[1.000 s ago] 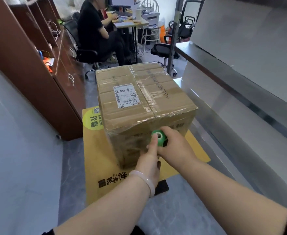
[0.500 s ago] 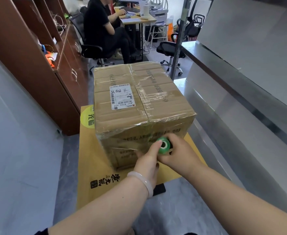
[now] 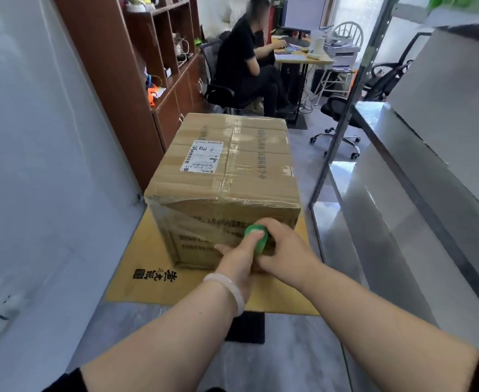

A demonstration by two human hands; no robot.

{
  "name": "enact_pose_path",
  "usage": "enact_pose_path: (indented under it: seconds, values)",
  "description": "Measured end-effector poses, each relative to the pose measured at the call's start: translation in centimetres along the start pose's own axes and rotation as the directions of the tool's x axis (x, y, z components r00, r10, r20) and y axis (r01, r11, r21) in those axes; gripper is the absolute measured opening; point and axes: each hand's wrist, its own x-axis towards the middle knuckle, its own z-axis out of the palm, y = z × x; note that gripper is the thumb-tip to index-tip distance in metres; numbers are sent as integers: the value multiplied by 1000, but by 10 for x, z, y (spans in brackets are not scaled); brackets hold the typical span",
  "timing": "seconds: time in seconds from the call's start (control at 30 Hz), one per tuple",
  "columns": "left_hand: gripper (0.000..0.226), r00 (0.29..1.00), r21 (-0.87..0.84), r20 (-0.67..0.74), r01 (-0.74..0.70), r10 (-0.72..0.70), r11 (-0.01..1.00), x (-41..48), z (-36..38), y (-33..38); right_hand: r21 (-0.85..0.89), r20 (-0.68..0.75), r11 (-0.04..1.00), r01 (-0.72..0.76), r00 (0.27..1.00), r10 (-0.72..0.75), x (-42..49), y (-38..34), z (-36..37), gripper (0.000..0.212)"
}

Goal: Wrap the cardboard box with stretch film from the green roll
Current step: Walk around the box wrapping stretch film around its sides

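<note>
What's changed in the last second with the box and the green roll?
The green roll has slid slightly rightwards along the near side of the cardboard box, toward its right corner, carried by the left hand and right hand. Both hands keep their hold on it; the box stays on the yellow sheet.

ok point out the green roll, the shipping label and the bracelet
green roll (image 3: 252, 228), head view, upper rim of its end
shipping label (image 3: 202, 156), head view, centre of the white sticker
bracelet (image 3: 236, 292), head view, band on the left wrist
</note>
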Motion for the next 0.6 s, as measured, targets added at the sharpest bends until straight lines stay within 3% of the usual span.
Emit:
enact_pose_path:
  seconds: [0.2, 0.3, 0.4, 0.5, 0.6]
  values:
    - [119, 1000, -171, -26, -18, 14, 985, -34, 27, 0, -7, -42, 997, -76, 996, 76, -2, 1, -12, 40]
    - [126, 1000, -252, 7, -12, 14, 968, -36, 44, -9, -117, -67, 989, -96, 994, 89, 1, 3, -21, 39]
    - [116, 1000, -217, -9, -1, -1, 976, -29, 51, -17, -236, -55, 961, -144, 989, 135, 2, 15, -31, 46]
    - [122, 1000, -143, -11, 5, -6, 990, -19, 56, -16, -134, -54, 985, -108, 993, 102, 0, 26, -38, 34]
    - [139, 999, -126, -15, 30, -32, 992, -13, 63, -15, 15, -10, 998, -60, 998, 60, -2, 38, -43, 36]
